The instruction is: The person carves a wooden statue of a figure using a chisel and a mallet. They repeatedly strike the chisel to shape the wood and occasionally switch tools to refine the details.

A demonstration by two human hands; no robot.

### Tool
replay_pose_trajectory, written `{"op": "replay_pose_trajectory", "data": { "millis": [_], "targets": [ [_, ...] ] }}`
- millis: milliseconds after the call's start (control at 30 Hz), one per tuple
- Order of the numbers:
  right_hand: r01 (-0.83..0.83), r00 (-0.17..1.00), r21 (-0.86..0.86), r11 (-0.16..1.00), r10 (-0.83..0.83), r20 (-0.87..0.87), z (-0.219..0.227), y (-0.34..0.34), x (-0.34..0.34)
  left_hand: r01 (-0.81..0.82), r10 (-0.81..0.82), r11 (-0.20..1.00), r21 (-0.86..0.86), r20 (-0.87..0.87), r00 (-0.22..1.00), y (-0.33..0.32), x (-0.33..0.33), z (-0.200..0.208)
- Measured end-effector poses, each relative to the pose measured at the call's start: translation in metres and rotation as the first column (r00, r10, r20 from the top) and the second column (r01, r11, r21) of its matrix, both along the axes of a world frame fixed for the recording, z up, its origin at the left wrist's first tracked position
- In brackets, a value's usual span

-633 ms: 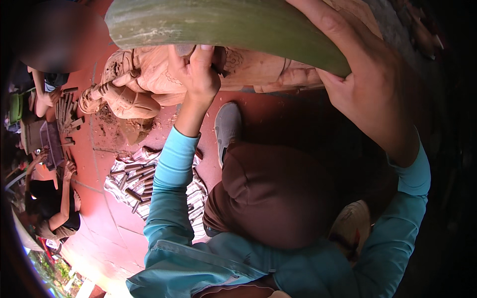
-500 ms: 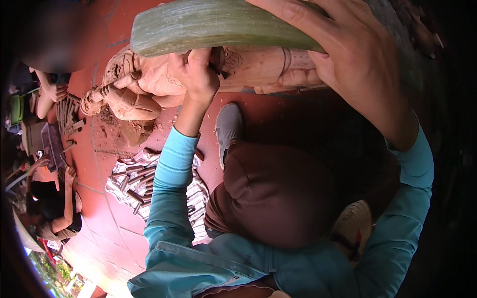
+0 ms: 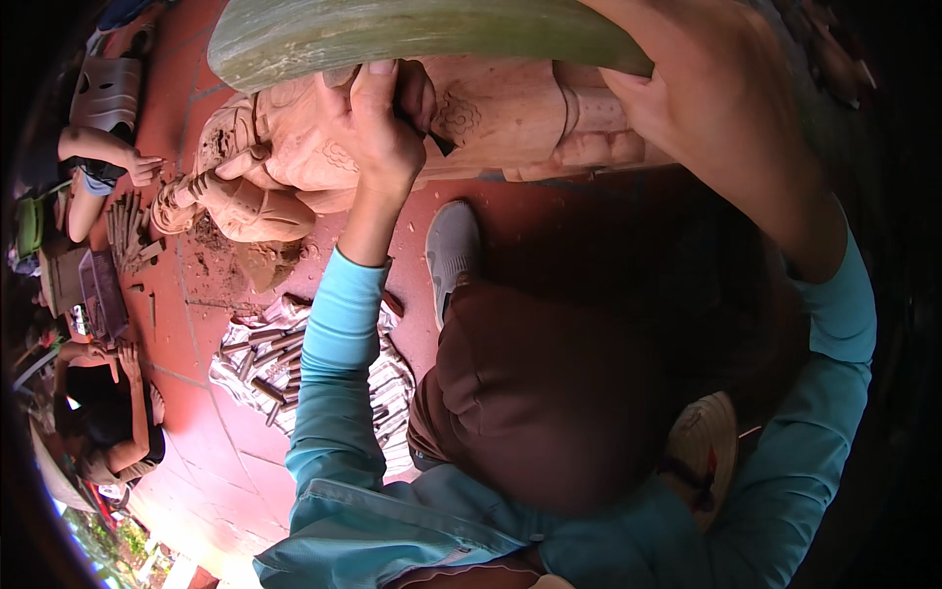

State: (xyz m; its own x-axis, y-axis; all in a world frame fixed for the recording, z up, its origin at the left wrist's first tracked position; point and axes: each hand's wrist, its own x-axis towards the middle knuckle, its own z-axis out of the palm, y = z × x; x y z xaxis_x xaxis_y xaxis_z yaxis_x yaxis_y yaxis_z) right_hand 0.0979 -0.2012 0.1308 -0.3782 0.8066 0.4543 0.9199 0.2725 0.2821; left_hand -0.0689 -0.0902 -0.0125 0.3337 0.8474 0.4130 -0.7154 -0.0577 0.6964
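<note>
Soft daylight falls on the red floor [image 3: 196, 412], brightest and washed out at my lower left. My right hand [image 3: 706, 88] is close, blurred and shadowed. The fisheye bends edges, and the rim and whole right side fade to black.

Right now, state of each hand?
Left hand: closed around a small dark tool, pressed on the wooden carving.
Right hand: closed, holding a greenish mallet.

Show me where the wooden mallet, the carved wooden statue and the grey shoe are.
wooden mallet [image 3: 412, 34]: head view, middle of its greenish side.
carved wooden statue [image 3: 500, 108]: head view, smooth flank beside the carved pattern.
grey shoe [image 3: 449, 245]: head view, its upper.
</note>
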Motion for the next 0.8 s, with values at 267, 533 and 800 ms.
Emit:
{"op": "replay_pose_trajectory", "data": {
  "millis": [267,533,800],
  "targets": [
    [0.109,0.993,-0.158,0.981,-0.101,0.06,0.017,-0.003,-0.019,-0.029,0.03,0.996,-0.081,0.004,1.0,0.002,-0.003,-0.002],
    [-0.024,0.982,-0.15,0.988,-0.005,-0.188,0.0,-0.008,-0.003,-0.094,0.083,0.993,-0.07,-0.142,0.986,0.001,-0.008,0.006],
    [-0.165,0.949,0.04,0.985,0.17,-0.266,-0.021,-0.01,0.024,-0.063,0.062,0.998,-0.015,-0.068,0.996,-0.002,-0.007,-0.002]
  ]
}}
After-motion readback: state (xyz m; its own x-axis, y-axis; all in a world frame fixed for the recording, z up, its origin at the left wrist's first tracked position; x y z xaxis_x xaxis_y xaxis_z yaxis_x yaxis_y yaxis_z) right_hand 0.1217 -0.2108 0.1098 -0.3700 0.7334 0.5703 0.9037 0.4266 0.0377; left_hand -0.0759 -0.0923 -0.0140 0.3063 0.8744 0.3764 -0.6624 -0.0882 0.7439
